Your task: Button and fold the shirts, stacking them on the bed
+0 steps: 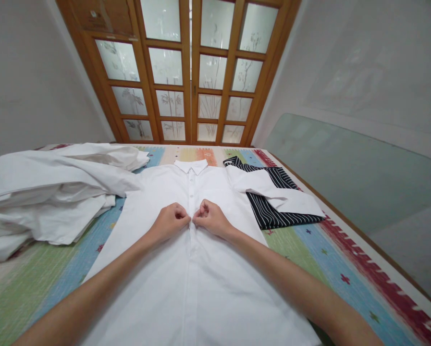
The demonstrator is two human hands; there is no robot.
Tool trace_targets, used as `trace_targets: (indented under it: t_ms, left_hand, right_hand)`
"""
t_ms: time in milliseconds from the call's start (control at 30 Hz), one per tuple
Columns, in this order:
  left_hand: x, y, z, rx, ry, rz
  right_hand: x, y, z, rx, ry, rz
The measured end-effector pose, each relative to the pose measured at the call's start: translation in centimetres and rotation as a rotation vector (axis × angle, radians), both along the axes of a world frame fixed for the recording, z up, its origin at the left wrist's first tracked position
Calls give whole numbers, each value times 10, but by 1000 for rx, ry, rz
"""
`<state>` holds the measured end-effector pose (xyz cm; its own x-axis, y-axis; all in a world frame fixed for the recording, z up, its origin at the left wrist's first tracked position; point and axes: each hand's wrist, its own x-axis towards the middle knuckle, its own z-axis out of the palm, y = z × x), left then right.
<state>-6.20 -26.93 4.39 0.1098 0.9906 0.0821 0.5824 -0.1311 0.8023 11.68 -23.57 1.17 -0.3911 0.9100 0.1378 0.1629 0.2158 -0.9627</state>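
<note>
On your left, a heap of white cloth (53,192) is lying rumpled toward the far left corner of the striped cover (298,247) and running out of view. Where the heap is meeting the white shirt (153,298), you are seeing white against white, so you cannot tell exactly where one is ending.

The shirt is lying front up along the middle of the cover, its collar (191,166) pointing toward the far edge and its body stretching toward the near edge, out of view. Your left hand (171,221) is pinching at the left side of the placket (190,269), thumb and fingertip meeting on the cloth. Small buttons are showing between collar and hands. Beyond the far edge, wooden doors (194,72) with frosted panes are standing.

Your right hand (211,220) is facing the left, just beside it, and is also pinching the placket with fingertips drawn together; you cannot tell whether a button is sitting between them. Farther right, the shirt's sleeve (298,201) is lying across a black-and-white striped garment (276,218), which is resting folded near the cover's right edge.
</note>
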Motion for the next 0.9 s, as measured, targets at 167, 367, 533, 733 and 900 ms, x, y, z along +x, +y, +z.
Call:
trace_targets:
  t_ms: [167,367,533,733,900]
  left_hand:
    - [-3,3,-5,99,72,-30]
    - [-5,6,-14,180,96,-49]
    - [-8,5,-15,261,131,-71]
    - [-9,3,-20,349,163,-101]
    - [-10,4,-24,375,183,-120]
  right_hand:
    - [0,-2,2,49,-29,-1]
    - [-1,-2,2,61,-26,20]
    - [-1,-1,2,133,-79,-25]
    - [-3,-13,5,486,-326,-54]
    - [-7,-20,5,582,-538,-55]
